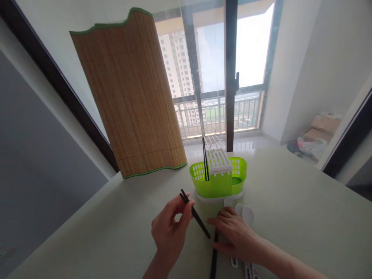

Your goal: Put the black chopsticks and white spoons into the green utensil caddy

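My left hand (171, 224) is closed in a pinch around a pair of black chopsticks (200, 223), held slanted just in front of the green basket. Lower and to the right, my right hand (235, 234) rests low at the table with its fingers curled over more black chopsticks (214, 257). White spoons (248, 215) lie beneath and beside that hand, their bowls toward the basket and their printed handles toward me. The lime-green cutlery basket (203, 189) has a white slotted rack (219, 161) across its middle. Two thin black chopsticks (206, 164) stand upright in its left compartment.
The pale table (290, 193) stretches under everything. A bamboo mat with green edging (133, 97) stands at the back left. Behind are a glass window with a dark frame (230, 97) and cardboard boxes (325, 124) on the floor at right.
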Action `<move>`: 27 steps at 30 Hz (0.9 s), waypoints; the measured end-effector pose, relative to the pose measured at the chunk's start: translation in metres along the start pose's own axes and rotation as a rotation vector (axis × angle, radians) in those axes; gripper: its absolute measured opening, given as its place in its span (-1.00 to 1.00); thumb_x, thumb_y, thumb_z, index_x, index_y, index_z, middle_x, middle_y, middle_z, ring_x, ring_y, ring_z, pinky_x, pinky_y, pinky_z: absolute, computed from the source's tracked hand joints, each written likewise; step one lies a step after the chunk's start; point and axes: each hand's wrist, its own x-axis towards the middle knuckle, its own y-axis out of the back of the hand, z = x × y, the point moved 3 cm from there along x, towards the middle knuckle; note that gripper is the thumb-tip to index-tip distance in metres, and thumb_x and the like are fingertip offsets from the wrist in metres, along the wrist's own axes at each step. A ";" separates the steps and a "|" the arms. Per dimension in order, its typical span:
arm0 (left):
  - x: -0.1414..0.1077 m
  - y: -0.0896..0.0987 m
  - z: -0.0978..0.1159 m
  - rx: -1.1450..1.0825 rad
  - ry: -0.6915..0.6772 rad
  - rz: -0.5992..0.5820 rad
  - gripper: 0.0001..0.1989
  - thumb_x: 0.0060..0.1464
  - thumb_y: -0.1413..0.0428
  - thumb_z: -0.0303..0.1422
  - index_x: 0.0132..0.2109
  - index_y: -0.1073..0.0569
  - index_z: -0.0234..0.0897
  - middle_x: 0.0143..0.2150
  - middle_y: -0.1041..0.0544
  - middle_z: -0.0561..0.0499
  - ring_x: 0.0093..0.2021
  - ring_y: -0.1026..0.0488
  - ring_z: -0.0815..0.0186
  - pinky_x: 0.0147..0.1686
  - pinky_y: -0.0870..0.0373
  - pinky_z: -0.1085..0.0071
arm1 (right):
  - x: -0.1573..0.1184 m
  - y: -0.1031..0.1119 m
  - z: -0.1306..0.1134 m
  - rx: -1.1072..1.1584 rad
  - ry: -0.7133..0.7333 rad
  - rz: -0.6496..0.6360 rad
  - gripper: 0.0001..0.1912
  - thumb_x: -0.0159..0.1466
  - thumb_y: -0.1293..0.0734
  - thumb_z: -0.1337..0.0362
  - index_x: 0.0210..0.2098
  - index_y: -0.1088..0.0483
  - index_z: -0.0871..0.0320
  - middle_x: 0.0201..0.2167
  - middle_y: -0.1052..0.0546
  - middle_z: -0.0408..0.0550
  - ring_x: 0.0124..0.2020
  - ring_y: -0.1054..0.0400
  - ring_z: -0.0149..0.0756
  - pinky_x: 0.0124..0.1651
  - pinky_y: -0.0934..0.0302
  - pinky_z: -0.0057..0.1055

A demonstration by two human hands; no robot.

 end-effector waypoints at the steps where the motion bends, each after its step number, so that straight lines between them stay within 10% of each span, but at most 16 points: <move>1: -0.003 -0.004 0.000 -0.018 0.001 -0.015 -0.80 0.10 -0.17 -0.38 -0.09 -0.49 -0.19 -0.35 -0.60 0.10 -0.50 -0.52 0.42 -0.49 -0.53 0.54 | 0.000 -0.001 -0.001 0.032 -0.009 -0.002 -0.45 0.13 -0.43 0.13 0.07 -0.29 0.11 -0.26 -0.48 -0.05 -0.19 -0.26 -0.12 -0.04 0.00 -0.22; 20: -0.003 -0.025 0.015 0.070 -0.025 -0.477 -0.90 0.11 -0.15 -0.41 -0.22 -0.55 -0.17 -0.32 -0.61 0.10 -0.35 -0.54 0.40 -0.31 -0.50 0.54 | 0.004 -0.018 0.011 0.070 -0.101 0.080 -0.90 0.20 -0.31 0.33 -0.40 -0.25 0.12 -0.41 -0.42 -0.14 -0.34 -0.27 -0.26 -0.23 -0.03 -0.38; 27: 0.045 0.010 0.024 0.066 0.034 -0.201 -0.86 0.06 -0.21 -0.31 -0.21 -0.57 -0.21 -0.29 -0.64 0.07 -0.32 -0.58 0.32 -0.24 -0.54 0.46 | 0.002 -0.013 0.012 0.083 -0.105 0.047 -0.73 0.18 -0.30 0.38 -0.10 -0.36 0.11 -0.30 -0.49 -0.12 -0.24 -0.32 -0.23 -0.14 -0.05 -0.33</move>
